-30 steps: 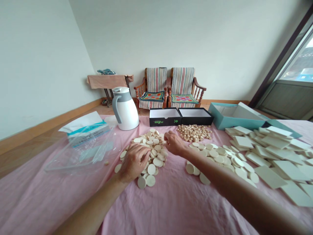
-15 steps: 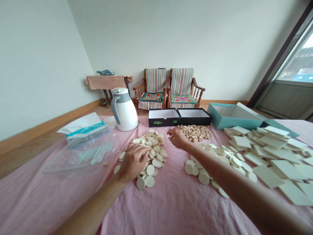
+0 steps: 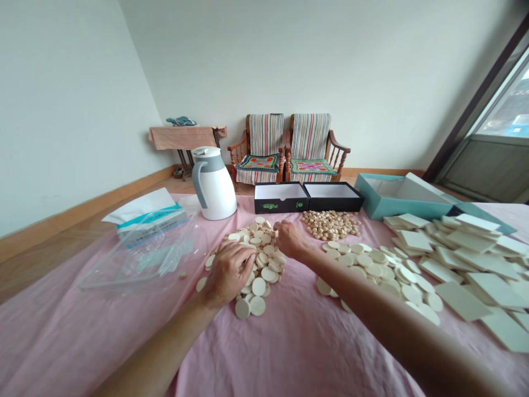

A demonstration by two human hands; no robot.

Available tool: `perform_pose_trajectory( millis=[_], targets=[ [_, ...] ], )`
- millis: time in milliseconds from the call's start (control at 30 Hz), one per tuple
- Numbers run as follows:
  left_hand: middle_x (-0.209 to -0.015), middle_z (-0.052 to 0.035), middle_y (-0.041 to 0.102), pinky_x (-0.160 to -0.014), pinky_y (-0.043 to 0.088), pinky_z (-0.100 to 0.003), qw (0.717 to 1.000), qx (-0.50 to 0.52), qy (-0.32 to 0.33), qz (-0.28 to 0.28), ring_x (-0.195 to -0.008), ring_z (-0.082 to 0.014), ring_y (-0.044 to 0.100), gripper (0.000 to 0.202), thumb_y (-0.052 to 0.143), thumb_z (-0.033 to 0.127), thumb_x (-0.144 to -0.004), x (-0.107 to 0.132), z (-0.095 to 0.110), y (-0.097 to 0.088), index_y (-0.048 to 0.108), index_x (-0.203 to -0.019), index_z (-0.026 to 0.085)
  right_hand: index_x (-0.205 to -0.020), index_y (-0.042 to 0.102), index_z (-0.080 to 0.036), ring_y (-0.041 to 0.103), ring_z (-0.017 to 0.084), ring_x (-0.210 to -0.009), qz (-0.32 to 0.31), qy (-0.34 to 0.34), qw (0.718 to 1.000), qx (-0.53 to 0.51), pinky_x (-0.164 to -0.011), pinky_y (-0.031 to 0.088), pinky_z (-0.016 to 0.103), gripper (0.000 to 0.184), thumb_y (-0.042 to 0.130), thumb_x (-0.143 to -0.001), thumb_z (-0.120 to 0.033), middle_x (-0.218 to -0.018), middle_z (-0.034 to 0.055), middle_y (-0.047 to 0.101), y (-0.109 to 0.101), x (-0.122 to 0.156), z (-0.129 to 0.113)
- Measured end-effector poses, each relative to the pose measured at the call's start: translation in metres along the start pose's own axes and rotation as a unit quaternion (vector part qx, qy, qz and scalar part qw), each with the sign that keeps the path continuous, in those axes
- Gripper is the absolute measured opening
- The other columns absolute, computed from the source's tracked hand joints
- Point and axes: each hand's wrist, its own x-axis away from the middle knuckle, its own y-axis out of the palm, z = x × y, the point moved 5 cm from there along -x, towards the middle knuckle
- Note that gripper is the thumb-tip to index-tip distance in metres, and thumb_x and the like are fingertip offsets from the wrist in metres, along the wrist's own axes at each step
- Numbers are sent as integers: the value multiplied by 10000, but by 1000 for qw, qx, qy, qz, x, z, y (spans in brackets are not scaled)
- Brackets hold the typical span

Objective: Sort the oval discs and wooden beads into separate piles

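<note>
My left hand (image 3: 229,270) lies over the left side of a mixed pile of pale round wooden discs (image 3: 258,286) and smaller wooden pieces. Its fingers are bent and drawn together, their tips hidden among the discs. At the pile's far right edge is my right hand (image 3: 291,240), fingers curled in a pinch; whatever they hold is too small or hidden to make out. Beyond it, small round wooden pieces (image 3: 330,225) form their own heap. Under my right forearm, more pale discs (image 3: 374,270) are spread out.
Square pale tiles (image 3: 467,259) are heaped at right before a teal box (image 3: 378,204). Two black boxes (image 3: 281,205) with white insides stand at the back. A white-grey jug (image 3: 219,193), a tissue box (image 3: 151,220) and clear plastic packaging (image 3: 136,270) are at left on the pink cloth (image 3: 289,342).
My right hand has moved left, from beside the heap of small pieces to the edge of the mixed pile. My left hand stays on the pile. The view has shifted slightly.
</note>
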Motion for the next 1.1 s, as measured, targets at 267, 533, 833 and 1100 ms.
perform_pose_trajectory(
  millis=[267, 533, 833, 1100],
  targets=[
    [-842, -38, 698, -847, 456, -369, 1000, -6, 8, 2, -823, -181, 623, 115, 527, 157, -858, -1, -1, 1, 637, -873, 188, -915, 662, -141, 572, 247, -892, 53, 130, 989, 43, -684, 398, 291, 205, 484, -813, -131, -951, 143, 581, -37, -2, 92],
    [-844, -41, 697, -834, 457, -369, 1000, -14, 7, 0, -830, -189, 625, 109, 528, 171, -861, -1, -1, 0, 633, -882, 187, -1027, 642, -157, 554, 223, -949, 76, 88, 993, -1, -742, 407, 280, 276, 473, -816, -104, -1032, 131, 593, -34, -7, 82],
    [-850, -33, 697, -879, 446, -389, 1000, -15, 2, -4, -833, -185, 622, 118, 529, 154, -855, 0, -3, 0, 636, -885, 194, -988, 649, -184, 571, 168, -944, -8, -71, 996, -51, -773, 404, 237, 324, 496, -749, -30, -1028, 67, 650, 10, -19, 2],
    [-852, -35, 697, -874, 456, -383, 1000, -19, 2, -4, -835, -184, 625, 117, 529, 166, -860, 2, -5, 1, 641, -883, 191, -940, 606, -155, 564, 174, -817, 23, -3, 999, -30, -665, 374, 248, 234, 492, -753, -72, -965, 90, 609, 12, -17, 17]
  ],
)
